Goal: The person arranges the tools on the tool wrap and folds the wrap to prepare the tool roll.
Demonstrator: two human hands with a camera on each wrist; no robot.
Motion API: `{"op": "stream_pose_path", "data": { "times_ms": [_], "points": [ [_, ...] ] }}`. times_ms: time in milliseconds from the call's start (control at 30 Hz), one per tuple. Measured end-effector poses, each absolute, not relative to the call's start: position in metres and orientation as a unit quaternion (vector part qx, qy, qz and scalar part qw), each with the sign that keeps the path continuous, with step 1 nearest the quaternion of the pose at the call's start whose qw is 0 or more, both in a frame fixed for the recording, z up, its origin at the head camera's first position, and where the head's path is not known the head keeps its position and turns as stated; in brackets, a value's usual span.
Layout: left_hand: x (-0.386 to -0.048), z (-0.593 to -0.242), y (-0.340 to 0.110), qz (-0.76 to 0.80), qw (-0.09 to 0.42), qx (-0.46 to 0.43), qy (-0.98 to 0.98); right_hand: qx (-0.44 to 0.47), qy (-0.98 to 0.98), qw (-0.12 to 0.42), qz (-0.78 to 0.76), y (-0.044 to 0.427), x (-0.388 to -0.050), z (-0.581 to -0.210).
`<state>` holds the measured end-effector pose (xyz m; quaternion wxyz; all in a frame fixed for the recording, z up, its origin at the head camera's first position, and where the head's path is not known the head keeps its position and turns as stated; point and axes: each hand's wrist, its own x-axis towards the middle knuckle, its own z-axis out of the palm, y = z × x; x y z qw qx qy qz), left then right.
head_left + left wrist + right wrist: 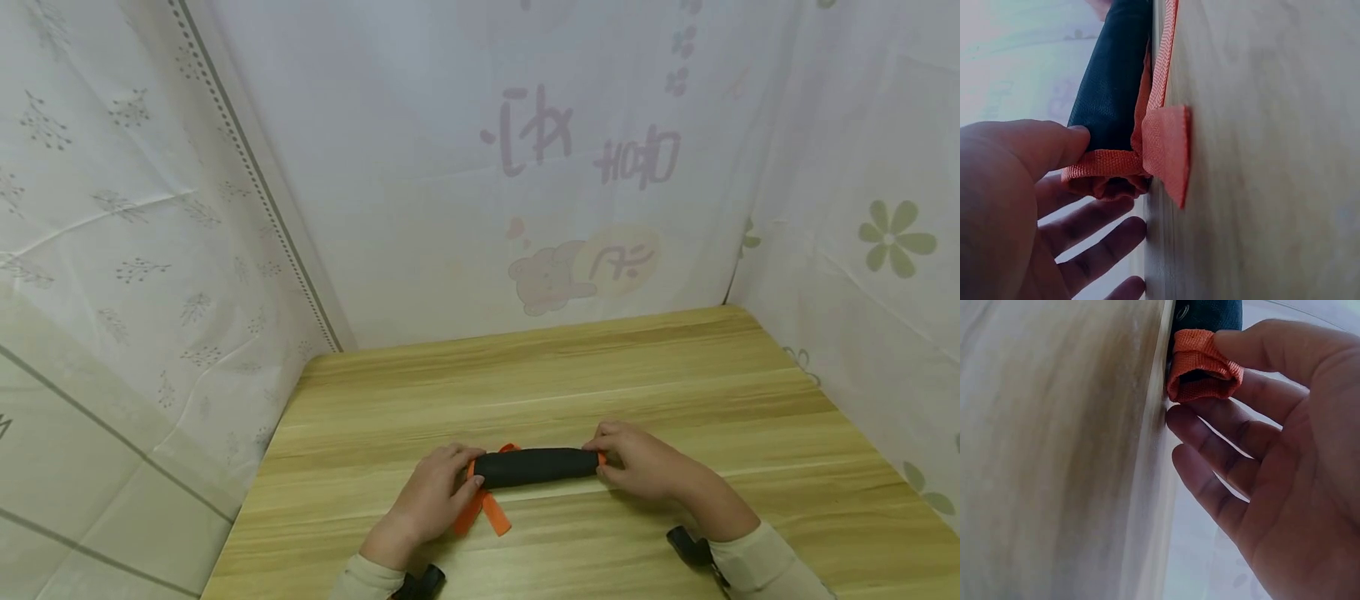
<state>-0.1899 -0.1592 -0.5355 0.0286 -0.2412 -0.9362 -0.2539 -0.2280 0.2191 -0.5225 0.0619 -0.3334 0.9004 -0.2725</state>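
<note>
A black fabric roll (536,467) with orange edging lies crosswise on the wooden table, an orange strap (497,513) spread out near its left end. My left hand (431,496) holds that end, its thumb on the near side and fingers on the far side. In the left wrist view the thumb presses the roll (1113,81) just above its orange trim (1107,164). At the opposite end, my right hand (645,462) pinches the roll between thumb and fingers. The right wrist view shows the hollow orange-trimmed end (1200,347). The roll's underside is hidden.
The wood-grain table (570,367) meets a pale printed curtain (420,208) at its back edge. More patterned cloth (862,275) hangs on the right and left sides. Black wrist-worn devices (688,547) sit under both wrists.
</note>
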Motion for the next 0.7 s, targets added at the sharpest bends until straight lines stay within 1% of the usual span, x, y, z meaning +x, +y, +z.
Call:
{"op": "stream_pose_path", "data": {
  "times_ms": [133, 533, 700],
  "points": [
    [-0.1908, -0.5351, -0.1576, -0.250, 0.029, -0.234, -0.939, -0.327, 0.906, 0.055, -0.262, 0.2188, -0.2291, -0.5230],
    [-0.1899, -0.5354, -0.1572, -0.264, 0.018, -0.224, -0.938, -0.345, 0.904, 0.038, -0.249, 0.2188, -0.2288, -0.5252],
    [-0.1885, -0.5339, -0.1594, -0.284, 0.011, -0.228, -0.931, -0.337, 0.908, 0.040, -0.244, 0.2183, -0.2269, -0.5242]
  ]
}}
